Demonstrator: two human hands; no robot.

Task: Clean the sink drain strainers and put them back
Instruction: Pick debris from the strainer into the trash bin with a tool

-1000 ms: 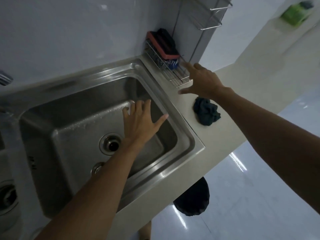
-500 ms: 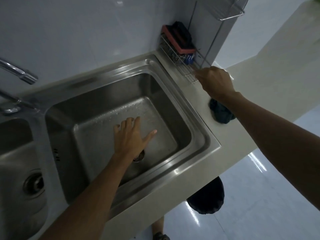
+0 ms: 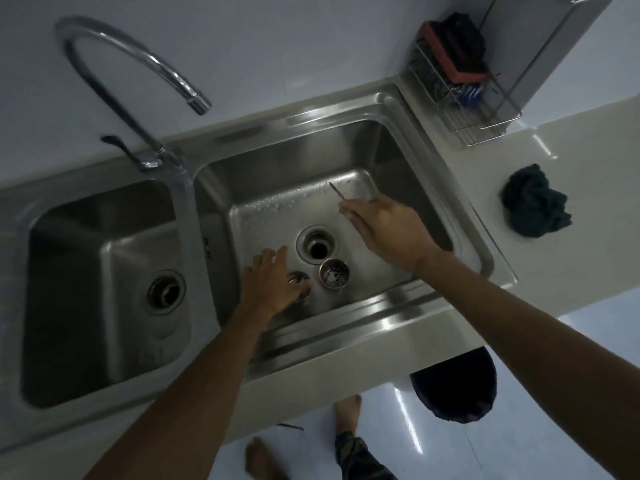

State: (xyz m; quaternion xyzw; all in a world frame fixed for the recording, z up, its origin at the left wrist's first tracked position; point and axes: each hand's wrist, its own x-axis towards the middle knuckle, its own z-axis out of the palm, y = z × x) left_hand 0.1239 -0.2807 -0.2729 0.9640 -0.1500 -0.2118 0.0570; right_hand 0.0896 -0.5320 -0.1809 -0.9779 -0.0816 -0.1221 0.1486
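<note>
Two small metal strainers lie on the floor of the right basin (image 3: 398, 161), just in front of its open drain hole (image 3: 316, 244). One strainer cup (image 3: 334, 273) stands free, with dirt inside. My left hand (image 3: 272, 284) lies over the second strainer (image 3: 302, 292), thumb on its rim, and hides most of it. My right hand (image 3: 388, 226) hovers over the back right of the basin, pinching a thin stick (image 3: 335, 191) that points toward the back wall.
The left basin (image 3: 69, 258) has its own drain (image 3: 165, 293). A curved tap (image 3: 138, 64) arches over the divider. A wire rack (image 3: 481, 123) with a red-backed sponge (image 3: 450, 53) stands at the back right. A dark cloth (image 3: 533, 206) lies on the counter.
My right hand left the wire rack and came over the basin holding the thin stick. My left hand slid from the basin floor onto a strainer. The view swung left.
</note>
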